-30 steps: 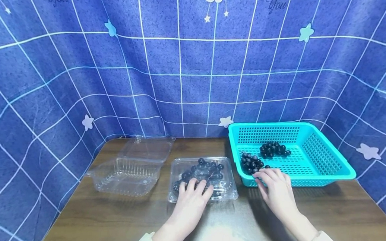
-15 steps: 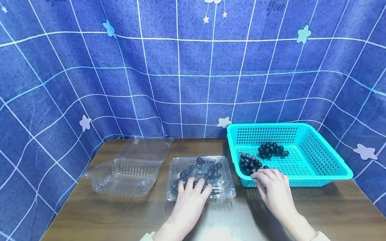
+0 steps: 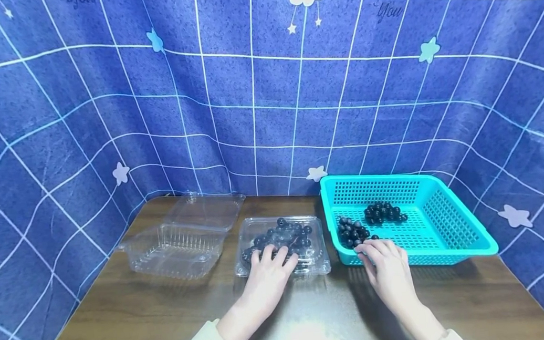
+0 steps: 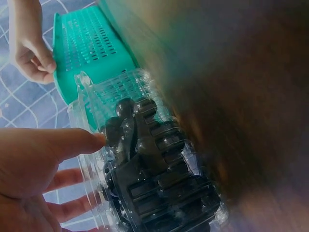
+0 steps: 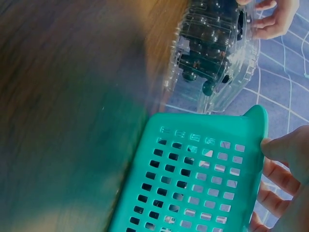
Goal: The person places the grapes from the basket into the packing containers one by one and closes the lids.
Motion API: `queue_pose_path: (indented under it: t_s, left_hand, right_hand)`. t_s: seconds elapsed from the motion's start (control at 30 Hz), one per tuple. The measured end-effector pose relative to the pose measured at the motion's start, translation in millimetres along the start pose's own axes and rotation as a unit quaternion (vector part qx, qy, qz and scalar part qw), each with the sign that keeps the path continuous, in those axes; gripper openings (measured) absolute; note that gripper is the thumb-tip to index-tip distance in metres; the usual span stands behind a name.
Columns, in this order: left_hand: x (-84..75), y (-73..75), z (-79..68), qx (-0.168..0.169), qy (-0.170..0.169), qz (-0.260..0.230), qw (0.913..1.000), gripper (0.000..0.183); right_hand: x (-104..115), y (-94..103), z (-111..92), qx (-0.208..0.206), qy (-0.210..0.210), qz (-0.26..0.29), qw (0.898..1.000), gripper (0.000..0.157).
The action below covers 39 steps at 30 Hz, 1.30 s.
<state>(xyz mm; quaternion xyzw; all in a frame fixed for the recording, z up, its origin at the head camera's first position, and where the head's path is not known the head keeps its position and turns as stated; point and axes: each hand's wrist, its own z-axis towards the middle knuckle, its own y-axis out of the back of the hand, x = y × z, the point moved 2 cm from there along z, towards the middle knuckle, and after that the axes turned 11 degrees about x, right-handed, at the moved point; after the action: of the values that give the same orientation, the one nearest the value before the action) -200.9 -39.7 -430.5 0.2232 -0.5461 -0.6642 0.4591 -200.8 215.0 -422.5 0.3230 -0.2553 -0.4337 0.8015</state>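
Observation:
A clear plastic clamshell box (image 3: 316, 240) with its lid down holds dark grapes (image 3: 283, 235). My left hand (image 3: 269, 278) lies over its near edge, fingers spread on the lid; in the left wrist view the thumb (image 4: 77, 143) touches the rim. To the right stands a turquoise basket (image 3: 448, 255) with two bunches of dark grapes, one bunch (image 3: 352, 232) near its front left corner and another bunch (image 3: 383, 212) farther back. My right hand (image 3: 390, 272) holds the basket's front rim near that corner, thumb outside and fingers over the edge.
A second clear clamshell box (image 3: 178, 250) stands at the left with its lid folded back. The wooden table (image 3: 135, 316) ends at the back against a blue checked curtain (image 3: 249, 113).
My left hand and the grape-filled box have shifted slightly away, toward the back of the table. The right hand and the basket look unchanged.

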Motion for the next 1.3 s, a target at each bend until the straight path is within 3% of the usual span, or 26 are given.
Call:
queue_pose_path:
  t_s: [1.3]
  left_hand:
    - [19.8, -14.7, 35.9, -0.001, -0.004, -0.014, 0.9999, 0.039]
  right_hand:
    - [2.5, 2.0, 1.1, -0.005, 0.006, -0.001, 1.000, 0.015]
